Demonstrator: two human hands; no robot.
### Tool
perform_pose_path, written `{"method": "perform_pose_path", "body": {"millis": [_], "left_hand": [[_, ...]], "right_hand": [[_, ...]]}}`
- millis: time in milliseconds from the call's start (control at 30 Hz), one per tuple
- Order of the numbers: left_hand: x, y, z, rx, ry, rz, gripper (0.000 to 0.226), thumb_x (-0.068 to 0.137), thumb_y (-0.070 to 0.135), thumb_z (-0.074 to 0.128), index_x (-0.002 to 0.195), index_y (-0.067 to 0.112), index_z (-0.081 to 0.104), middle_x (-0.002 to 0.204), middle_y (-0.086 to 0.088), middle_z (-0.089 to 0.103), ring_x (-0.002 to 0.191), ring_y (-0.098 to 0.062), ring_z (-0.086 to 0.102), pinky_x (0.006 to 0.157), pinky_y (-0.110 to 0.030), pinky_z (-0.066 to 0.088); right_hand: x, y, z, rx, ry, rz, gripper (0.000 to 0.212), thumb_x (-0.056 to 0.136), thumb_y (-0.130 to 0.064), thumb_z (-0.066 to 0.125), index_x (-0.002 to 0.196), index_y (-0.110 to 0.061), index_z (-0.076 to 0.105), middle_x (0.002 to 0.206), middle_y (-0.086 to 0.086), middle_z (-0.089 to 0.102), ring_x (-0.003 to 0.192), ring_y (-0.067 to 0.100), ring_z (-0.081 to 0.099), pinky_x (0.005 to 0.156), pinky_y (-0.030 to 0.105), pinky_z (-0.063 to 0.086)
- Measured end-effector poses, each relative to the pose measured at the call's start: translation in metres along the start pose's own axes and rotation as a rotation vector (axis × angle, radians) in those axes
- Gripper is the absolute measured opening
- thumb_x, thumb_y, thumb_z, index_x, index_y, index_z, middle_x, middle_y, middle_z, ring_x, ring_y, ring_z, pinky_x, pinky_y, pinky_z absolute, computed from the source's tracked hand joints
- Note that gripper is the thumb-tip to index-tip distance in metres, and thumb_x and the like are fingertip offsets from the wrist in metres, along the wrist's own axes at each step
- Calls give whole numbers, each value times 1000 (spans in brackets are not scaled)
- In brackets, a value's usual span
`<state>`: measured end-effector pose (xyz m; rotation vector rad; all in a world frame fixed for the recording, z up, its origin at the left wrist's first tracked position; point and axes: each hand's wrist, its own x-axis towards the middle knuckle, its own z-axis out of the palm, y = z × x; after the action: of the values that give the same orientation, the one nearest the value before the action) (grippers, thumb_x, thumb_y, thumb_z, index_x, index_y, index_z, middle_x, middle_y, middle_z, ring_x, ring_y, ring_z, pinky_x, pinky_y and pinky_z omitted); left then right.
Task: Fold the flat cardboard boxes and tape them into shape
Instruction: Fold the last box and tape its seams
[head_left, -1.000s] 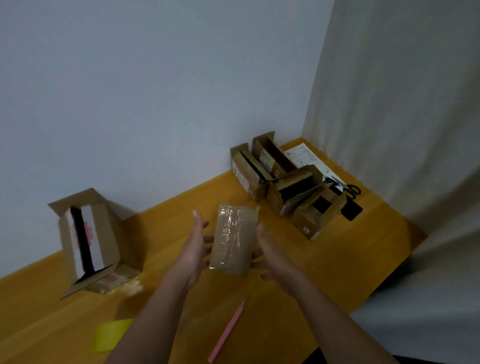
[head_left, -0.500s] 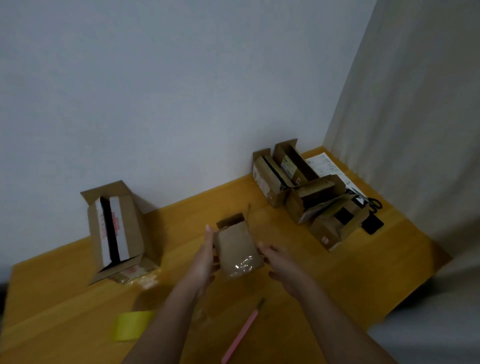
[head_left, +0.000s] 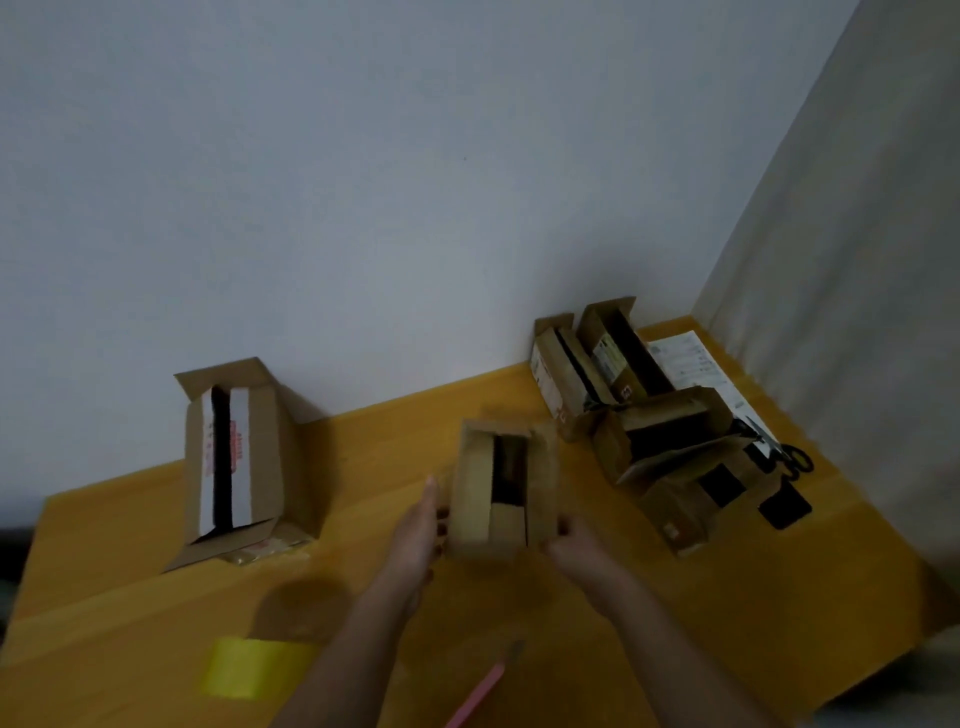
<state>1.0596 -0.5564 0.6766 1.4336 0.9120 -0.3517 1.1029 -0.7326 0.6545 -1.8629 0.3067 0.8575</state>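
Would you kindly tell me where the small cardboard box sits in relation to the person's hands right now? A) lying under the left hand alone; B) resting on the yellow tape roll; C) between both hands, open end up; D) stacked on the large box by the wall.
C: the small box stands between the left hand and right hand, its dark open top showing.

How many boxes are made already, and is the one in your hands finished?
Done: one big box stands on the left, and several small ones cluster on the right. In hand: the left hand and right hand hold a shaped small box, top flaps open. No flat cardboard is visible; yellow tape waits nearby.
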Motion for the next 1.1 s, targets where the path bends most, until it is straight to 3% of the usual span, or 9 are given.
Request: {"method": "perform_pose_path", "body": {"millis": [100, 200, 267, 467, 633, 733, 800, 900, 1100], "left_hand": [[12, -5, 4, 133, 49, 53, 49, 96, 54, 45, 120, 12, 54, 120, -7, 58, 109, -26, 56, 87, -37, 44], [22, -4, 15, 302, 93, 156, 45, 93, 48, 57, 119, 11, 51, 115, -4, 56, 97, -19, 56, 73, -30, 51], [29, -2, 23, 472, 174, 246, 48, 88, 48, 65, 115, 11, 51, 113, -3, 54, 91, -17, 55, 63, -24, 48], [43, -1, 39, 784, 347, 267, 57, 81, 44, 73, 112, 13, 37, 115, -7, 42, 101, -27, 57, 72, -35, 51], [45, 3, 33, 626, 406, 313, 22, 94, 30, 58, 102, 12, 48, 87, -1, 54, 67, -17, 55, 51, -28, 41], [47, 10, 12, 480, 441, 389, 16, 100, 16, 48, 110, 5, 55, 75, 4, 53, 59, -10, 49, 47, -23, 35], [45, 16, -4, 376, 506, 437, 24, 100, 13, 48, 124, 9, 48, 83, 5, 56, 65, -6, 53, 50, -23, 42], [41, 28, -24, 314, 624, 480, 25, 100, 13, 49, 124, 12, 42, 92, -1, 58, 67, -5, 54, 54, -26, 49], [62, 49, -58, 296, 674, 452, 37, 96, -1, 49, 130, 7, 40, 123, -12, 56, 97, -12, 50, 76, -27, 45]], "right_hand": [[5, -9, 2, 188, 6, 45, 25, 104, -35, 40, 124, -27, 54, 114, -3, 60, 107, 22, 58, 89, 41, 48], [12, -14, 3, 147, -26, -10, 39, 97, -56, 42, 127, -31, 50, 124, -4, 54, 118, 23, 54, 95, 43, 49], [16, -15, 4, 7, -19, -80, 47, 98, -49, 48, 137, -22, 49, 137, -1, 51, 119, 21, 53, 99, 43, 49], [26, -11, -1, -186, -14, -133, 57, 103, -40, 39, 152, -13, 26, 155, 2, 33, 137, 22, 40, 107, 32, 40], [35, -16, -10, -214, 20, -168, 54, 104, -36, 38, 151, -10, 29, 153, 3, 36, 138, 20, 38, 106, 27, 37], [47, -31, -2, -135, -14, -201, 50, 105, -27, 40, 150, -10, 30, 147, 0, 41, 127, 18, 47, 87, 11, 42], [56, -45, 14, -60, -94, -192, 49, 104, -19, 44, 150, -12, 30, 143, 0, 43, 117, 19, 56, 76, 13, 53], [81, -64, 45, -50, -185, -236, 48, 102, -13, 47, 148, -17, 36, 146, 5, 44, 118, 26, 59, 87, 29, 57], [108, -100, 93, -23, -281, -259, 52, 104, -20, 41, 153, -23, 24, 148, -1, 37, 104, 16, 66, 91, 30, 55]]}}
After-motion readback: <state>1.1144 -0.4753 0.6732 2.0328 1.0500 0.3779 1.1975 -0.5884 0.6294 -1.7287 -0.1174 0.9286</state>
